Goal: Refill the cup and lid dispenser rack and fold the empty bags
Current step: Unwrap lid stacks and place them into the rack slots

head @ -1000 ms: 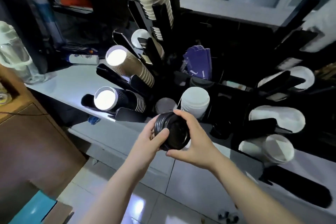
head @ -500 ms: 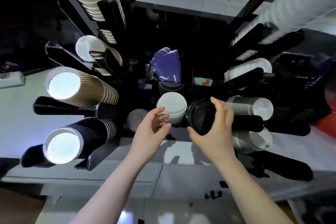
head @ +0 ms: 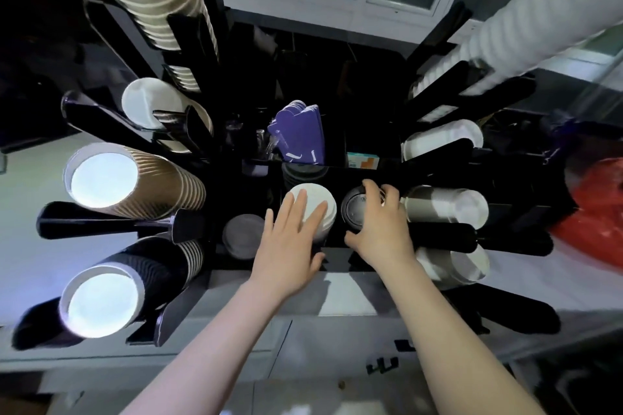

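A black dispenser rack (head: 367, 111) stands on the counter, seen from above. My right hand (head: 381, 226) grips a stack of black lids (head: 354, 210) and holds it in a slot in the rack's front row. Just left of it sits a stack of white lids (head: 315, 199). My left hand (head: 290, 242) lies flat with straight fingers over that white stack. A grey lid stack (head: 242, 236) fills the slot further left.
Brown ribbed cups (head: 135, 178) and black ribbed cups (head: 135, 283) jut out on the left. White cups (head: 448, 205) and a long white stack (head: 526, 20) jut out on the right. Purple sleeves (head: 300, 131) stand mid-rack. A red bag (head: 596, 212) lies far right.
The black lids went from both hands in front of the rack into the slot, held by my right hand alone. My left hand let go and moved onto the white lids.
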`<action>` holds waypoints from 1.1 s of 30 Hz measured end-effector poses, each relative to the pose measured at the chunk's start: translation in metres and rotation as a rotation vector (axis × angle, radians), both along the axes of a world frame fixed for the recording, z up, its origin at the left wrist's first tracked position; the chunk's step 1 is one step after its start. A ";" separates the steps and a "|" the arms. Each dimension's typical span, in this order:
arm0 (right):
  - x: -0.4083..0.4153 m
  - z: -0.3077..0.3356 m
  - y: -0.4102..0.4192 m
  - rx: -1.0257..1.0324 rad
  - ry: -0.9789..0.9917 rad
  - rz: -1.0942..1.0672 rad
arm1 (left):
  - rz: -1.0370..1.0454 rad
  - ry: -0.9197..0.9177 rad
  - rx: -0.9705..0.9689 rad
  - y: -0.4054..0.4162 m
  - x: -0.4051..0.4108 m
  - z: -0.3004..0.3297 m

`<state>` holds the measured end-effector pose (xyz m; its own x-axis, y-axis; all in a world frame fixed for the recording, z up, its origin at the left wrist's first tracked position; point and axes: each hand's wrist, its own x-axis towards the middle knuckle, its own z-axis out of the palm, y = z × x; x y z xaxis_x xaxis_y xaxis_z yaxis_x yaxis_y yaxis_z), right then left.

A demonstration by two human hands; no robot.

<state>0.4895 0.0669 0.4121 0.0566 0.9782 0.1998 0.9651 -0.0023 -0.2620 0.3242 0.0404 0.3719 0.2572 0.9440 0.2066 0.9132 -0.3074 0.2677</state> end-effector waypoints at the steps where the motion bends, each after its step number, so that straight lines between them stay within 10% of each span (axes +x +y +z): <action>1: -0.001 -0.001 0.001 -0.014 0.019 -0.017 | -0.003 -0.005 -0.001 0.000 0.000 -0.002; 11: -0.001 -0.004 0.011 -0.003 -0.231 -0.052 | -0.015 -0.069 -0.010 0.001 -0.001 -0.008; 33: 0.008 -0.018 0.012 -0.029 -0.094 -0.072 | -0.008 -0.065 -0.016 -0.003 -0.001 -0.007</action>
